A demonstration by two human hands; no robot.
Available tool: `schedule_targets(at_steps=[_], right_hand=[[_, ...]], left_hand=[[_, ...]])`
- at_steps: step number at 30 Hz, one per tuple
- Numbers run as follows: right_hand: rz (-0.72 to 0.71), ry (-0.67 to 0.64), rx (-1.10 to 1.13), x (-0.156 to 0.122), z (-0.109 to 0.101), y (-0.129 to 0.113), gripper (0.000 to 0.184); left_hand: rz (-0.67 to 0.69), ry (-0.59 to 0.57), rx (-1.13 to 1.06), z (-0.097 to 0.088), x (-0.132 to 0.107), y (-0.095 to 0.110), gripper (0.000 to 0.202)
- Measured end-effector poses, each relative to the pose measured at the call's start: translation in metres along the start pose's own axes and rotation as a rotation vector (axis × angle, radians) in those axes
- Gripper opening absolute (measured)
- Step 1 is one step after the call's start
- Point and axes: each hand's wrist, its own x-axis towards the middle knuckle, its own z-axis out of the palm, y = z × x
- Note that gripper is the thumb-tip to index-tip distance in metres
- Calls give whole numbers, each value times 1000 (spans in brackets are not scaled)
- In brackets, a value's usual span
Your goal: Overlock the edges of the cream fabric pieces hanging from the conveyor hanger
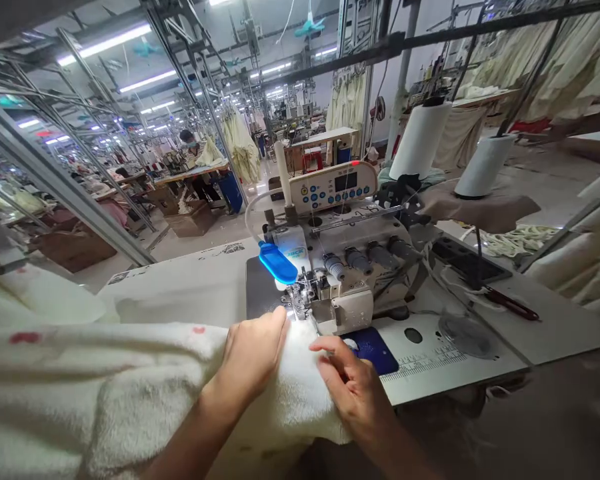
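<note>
A cream fleece fabric (300, 393) lies under the needle area of an overlock sewing machine (305, 297), hanging over the table's front edge. My left hand (255, 343) is closed on the fabric just left of the presser foot, with its fingertips close to the metal parts. On the right, my right hand (353, 380) has its fingers curled and its thumb and index finger at the fabric's right edge. Part of its grip is hidden. More of the fabric, with reddish marks, spreads leftward across the table.
A blue oval shield (279, 262) sits over the needle area. Behind it stands a control panel (335, 188). Two white thread cones (423, 140) rise at the back right. Red-handled scissors (513, 303) lie on the table (555, 337). A co-worker (193, 150) sits far left.
</note>
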Motion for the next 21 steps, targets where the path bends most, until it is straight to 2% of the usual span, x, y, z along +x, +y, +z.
schedule_targets(at_steps=[4, 9, 11, 13, 14, 16, 18, 20, 21], right_hand=[[-30, -9, -76, 7, -6, -7, 34], [69, 19, -5, 25, -6, -9, 40], [105, 49, 72, 24, -4, -8, 35], [115, 34, 156, 14, -1, -5, 33], [117, 17, 189, 5, 2, -2, 35], [98, 4, 198, -12, 7, 3, 42], [15, 123, 135, -22, 12, 10, 39], [-58, 290, 98, -21, 16, 17, 30], [-58, 303, 126, -17, 17, 19, 27]], left_hand=[[-2, 12, 35, 5, 10, 4, 30], [12, 48, 23, 6, 35, -4, 29], [15, 78, 9, 6, 34, -8, 33], [69, 116, -18, 9, 21, -8, 35], [149, 161, -57, 13, 10, -6, 36], [375, 324, -173, 23, -14, 1, 38], [507, 543, -285, 37, -34, 10, 34], [485, 703, -401, 48, -46, 18, 29], [451, 740, -455, 52, -50, 21, 28]])
